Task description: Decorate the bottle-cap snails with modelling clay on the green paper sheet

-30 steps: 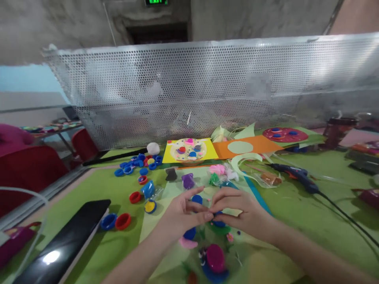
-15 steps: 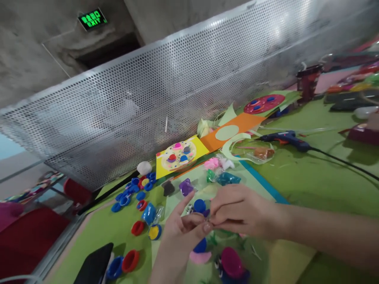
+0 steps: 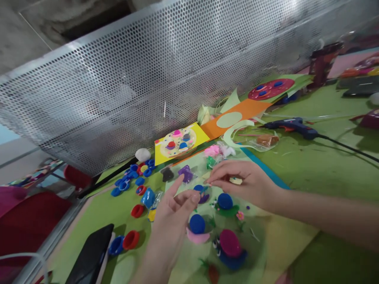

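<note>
My left hand is closed in a pinch, its index finger pointing up beside a bag of purple clay. A small teal bit seems to show at its fingertips, too small to name. My right hand pinches at the fingertips, a little apart from the left; what it holds is hidden. Beneath them on a pale green sheet lie bottle-cap snails: a blue cap on green clay, a blue cap on pink clay and a magenta cap on blue clay. Another blue cap with purple clay is partly hidden.
Loose blue caps and red caps lie left, near a black phone. A glue gun with its cord rests at right. A yellow card and an orange card line the perforated metal panel.
My hands have come apart, the right one moving up and away from the left. The view has tilted down, and the snails beneath the hands now show more fully.
</note>
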`<state>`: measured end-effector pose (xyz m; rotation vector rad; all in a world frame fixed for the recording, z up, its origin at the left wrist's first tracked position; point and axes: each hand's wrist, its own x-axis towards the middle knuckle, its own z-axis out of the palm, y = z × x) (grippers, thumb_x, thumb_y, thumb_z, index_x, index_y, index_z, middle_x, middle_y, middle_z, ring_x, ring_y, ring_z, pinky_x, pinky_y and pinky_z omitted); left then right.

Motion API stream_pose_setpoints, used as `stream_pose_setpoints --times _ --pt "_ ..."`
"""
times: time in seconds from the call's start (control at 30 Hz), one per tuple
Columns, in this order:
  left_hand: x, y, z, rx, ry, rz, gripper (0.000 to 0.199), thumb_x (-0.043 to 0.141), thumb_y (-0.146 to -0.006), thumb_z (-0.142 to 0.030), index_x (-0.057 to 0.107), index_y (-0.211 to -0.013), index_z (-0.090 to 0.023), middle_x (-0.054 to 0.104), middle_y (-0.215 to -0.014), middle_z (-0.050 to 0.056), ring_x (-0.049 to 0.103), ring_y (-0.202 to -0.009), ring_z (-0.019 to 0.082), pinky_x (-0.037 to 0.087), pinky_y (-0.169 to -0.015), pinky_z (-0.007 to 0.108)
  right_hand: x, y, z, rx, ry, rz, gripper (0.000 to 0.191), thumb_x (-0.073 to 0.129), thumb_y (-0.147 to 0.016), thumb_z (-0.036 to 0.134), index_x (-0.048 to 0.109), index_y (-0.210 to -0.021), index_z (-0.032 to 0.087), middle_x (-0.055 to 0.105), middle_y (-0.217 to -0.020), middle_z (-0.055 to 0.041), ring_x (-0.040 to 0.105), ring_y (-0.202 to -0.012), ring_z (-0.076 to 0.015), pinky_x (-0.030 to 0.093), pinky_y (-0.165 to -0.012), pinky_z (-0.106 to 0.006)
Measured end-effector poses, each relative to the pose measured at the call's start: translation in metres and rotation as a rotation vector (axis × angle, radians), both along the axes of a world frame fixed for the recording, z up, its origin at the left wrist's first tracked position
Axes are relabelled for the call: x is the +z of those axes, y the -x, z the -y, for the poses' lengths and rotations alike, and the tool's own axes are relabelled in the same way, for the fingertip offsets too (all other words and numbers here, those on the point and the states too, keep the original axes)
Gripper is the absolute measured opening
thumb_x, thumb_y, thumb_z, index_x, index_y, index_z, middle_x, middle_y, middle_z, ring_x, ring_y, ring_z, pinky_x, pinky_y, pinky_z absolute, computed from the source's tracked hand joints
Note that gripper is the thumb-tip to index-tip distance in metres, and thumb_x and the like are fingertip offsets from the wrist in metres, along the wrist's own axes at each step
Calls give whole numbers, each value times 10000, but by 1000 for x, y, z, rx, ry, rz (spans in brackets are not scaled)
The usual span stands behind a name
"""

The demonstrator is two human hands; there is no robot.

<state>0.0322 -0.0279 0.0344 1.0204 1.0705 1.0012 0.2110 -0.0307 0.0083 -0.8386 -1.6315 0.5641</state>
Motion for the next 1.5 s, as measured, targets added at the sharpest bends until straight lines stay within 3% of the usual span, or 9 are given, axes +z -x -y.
stream_pose_setpoints --times 0.2,0.43,0.6,0.77,1.0,1.17,1.3,1.5 --pt "-1 -1 1 -48 17 13 690 805 -615 -226 509 -1236 -170 660 -684 -36 581 -654 75 444 -682 179 1 0 2 113 -1 56 161 632 -768 194 670 -923 183 649 -829 -11 537 -582 -67 458 -514 -179" --pt "-5 -1 -1 -76 24 -82 623 789 -633 -298 554 -1199 -182 681 -705 -17 545 -600 74 432 -611 176 0 -2 -1 105 -92 142 104 609 -785 152 689 -846 178 647 -782 -13 565 -633 -79 459 -529 -175" --pt "-2 -3 1 -56 34 -113 724 827 -560 -289 537 -1211 -162 676 -655 -13 604 -634 109 447 -570 177 -5 -4 0 58 -264 273 151 578 -815 153 695 -910 140 674 -883 -61 630 -795 -109 512 -720 -195" --pt "2 -8 5 -24 18 -201 729 793 -600 -287 490 -1254 -183 679 -629 -18 631 -659 136 423 -483 160 -7 -6 1 18 -346 408 181 557 -837 167 694 -943 114 691 -914 -73 643 -812 -134 522 -738 -216" --pt "1 -9 6 -21 -52 -169 785 798 -589 -249 454 -1291 -179 718 -668 5 640 -665 130 449 -616 190 -9 -9 0 -30 -311 460 207 544 -856 204 679 -1011 177 692 -982 -40 640 -875 -124 517 -774 -215" --pt "3 -10 7 -7 -62 -142 780 803 -577 -243 468 -1274 -141 664 -558 -30 637 -649 135 455 -607 194 -8 -10 -2 23 -362 453 195 545 -856 184 677 -995 147 708 -961 -25 645 -869 -129 516 -768 -230" --pt "2 -11 8 -3 -71 -202 724 792 -589 -261 493 -1242 -171 721 -691 13 630 -613 114 444 -555 175 -9 -10 -2 52 -420 460 178 526 -867 180 684 -941 148 710 -964 -21 657 -846 -137 525 -749 -249" --pt "2 -7 5 46 -180 -181 814 785 -608 -262 398 -1321 -197 699 -632 -36 638 -632 97 472 -644 176 -4 -6 3 21 -381 328 148 565 -834 138 680 -927 127 716 -903 -53 655 -826 -105 516 -749 -183"
